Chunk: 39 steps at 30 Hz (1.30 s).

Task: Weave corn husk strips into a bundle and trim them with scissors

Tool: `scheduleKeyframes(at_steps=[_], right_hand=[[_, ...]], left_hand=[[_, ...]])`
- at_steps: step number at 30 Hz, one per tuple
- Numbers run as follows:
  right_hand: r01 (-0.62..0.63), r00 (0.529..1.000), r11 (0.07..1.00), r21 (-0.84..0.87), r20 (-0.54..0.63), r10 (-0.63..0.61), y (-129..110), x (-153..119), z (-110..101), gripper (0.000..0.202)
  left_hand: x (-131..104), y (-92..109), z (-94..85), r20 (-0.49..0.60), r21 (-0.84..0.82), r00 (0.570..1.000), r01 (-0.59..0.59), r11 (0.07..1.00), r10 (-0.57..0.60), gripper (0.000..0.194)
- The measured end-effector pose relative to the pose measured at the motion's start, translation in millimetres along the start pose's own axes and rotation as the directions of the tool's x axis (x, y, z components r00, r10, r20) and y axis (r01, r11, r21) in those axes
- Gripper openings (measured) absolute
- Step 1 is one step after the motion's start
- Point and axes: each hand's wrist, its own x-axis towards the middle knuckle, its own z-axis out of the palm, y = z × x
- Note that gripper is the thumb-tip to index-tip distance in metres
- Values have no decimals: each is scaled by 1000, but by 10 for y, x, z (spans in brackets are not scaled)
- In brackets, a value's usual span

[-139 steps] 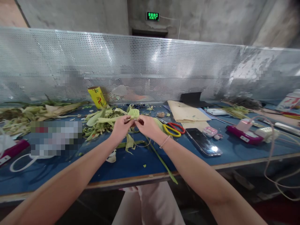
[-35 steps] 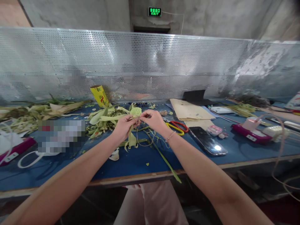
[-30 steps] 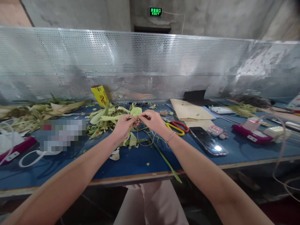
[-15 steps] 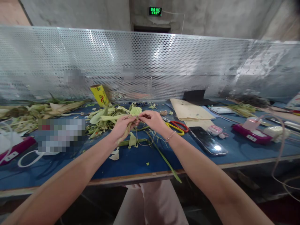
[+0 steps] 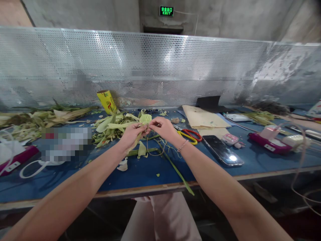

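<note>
My left hand [image 5: 134,133] is closed around a bundle of pale green corn husk [image 5: 144,118], whose folded leafy top shows above the fingers. Strips from the bundle trail down along that wrist. Pressed close beside it, my right hand [image 5: 162,128] pinches at the husk with thumb and forefinger, apparently on a thin string [image 5: 154,155] that loops below both hands; the fingertips hide its end. A heap of husk strips [image 5: 106,135] lies left of my left hand. Under the hands are a cut husk piece [image 5: 142,149] and a long green strip [image 5: 177,170] reaching over the table edge.
Scissors [image 5: 192,135] with red and yellow handles lie right of my right hand, near a phone [image 5: 222,150] and brown paper [image 5: 204,118]. A yellow tube [image 5: 107,102] stands behind the heap. Purple power strips [image 5: 269,144] lie at both sides. A perforated metal screen [image 5: 160,63] closes off the back.
Both hands stay at the same spot on the husk bundle. The right hand and wrist have shifted up very slightly; the things on the table have not moved.
</note>
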Motion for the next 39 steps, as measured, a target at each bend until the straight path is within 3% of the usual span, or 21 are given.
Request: scheduleKeyframes(at_steps=[10, 21, 30, 39], right_hand=[[-44, 999, 990, 132, -25, 47, 7, -11, 13, 6], [19, 1000, 1000, 22, 6, -19, -37, -21, -13, 2], [-38, 998, 999, -2, 48, 38, -21, 20, 3, 1], [-89, 992, 989, 118, 101, 78, 8, 19, 17, 3]], left_hand=[[-12, 23, 14, -21, 38, 1000, -18, 999, 19, 19], [-20, -4, 38, -57, 119, 995, -79, 990, 86, 29], [-27, -18, 50, -74, 151, 992, -88, 985, 100, 31], [-37, -3, 36, -42, 175, 992, -112, 978, 122, 30]])
